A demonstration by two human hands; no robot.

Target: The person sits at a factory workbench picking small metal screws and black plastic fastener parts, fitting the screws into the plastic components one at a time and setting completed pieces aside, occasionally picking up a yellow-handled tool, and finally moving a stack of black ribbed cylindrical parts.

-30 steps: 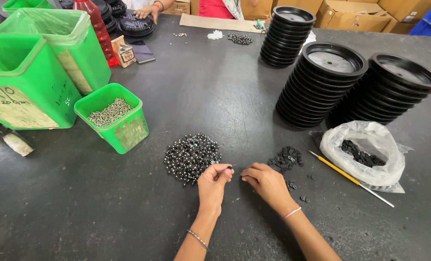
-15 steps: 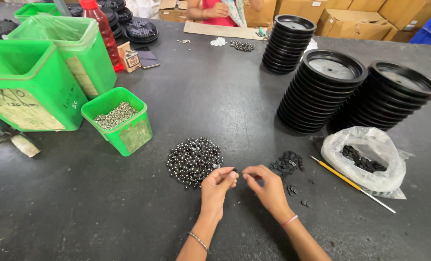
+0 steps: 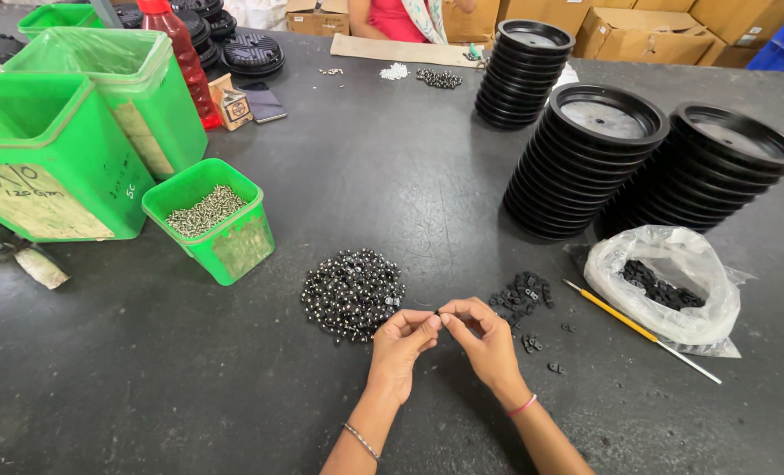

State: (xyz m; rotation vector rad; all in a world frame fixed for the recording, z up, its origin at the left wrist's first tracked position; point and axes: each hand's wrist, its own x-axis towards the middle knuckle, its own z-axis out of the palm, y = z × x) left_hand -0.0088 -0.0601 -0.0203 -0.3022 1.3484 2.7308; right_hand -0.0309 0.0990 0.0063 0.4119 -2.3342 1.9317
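Observation:
My left hand (image 3: 402,345) and my right hand (image 3: 484,339) meet fingertip to fingertip just above the dark table (image 3: 392,176), pinching a tiny dark part (image 3: 437,315) between them. A heap of small black-and-silver parts (image 3: 352,292) lies just left of my hands. A smaller pile of black plastic pieces (image 3: 522,293) lies just to the right, with a few strays nearby. My left wrist carries a thin bracelet and my right wrist a pink band.
A small green bin of silvery screws (image 3: 209,218) stands to the left, beside two larger green bins (image 3: 49,149). Three stacks of black round lids (image 3: 590,158) rise on the right. A plastic bag of black pieces (image 3: 664,283) and a yellow pencil (image 3: 642,331) lie right. Another person sits across the table.
My hands have drawn closer together until the fingertips touch. The view has tilted down slightly, so everything sits a little higher in the frame.

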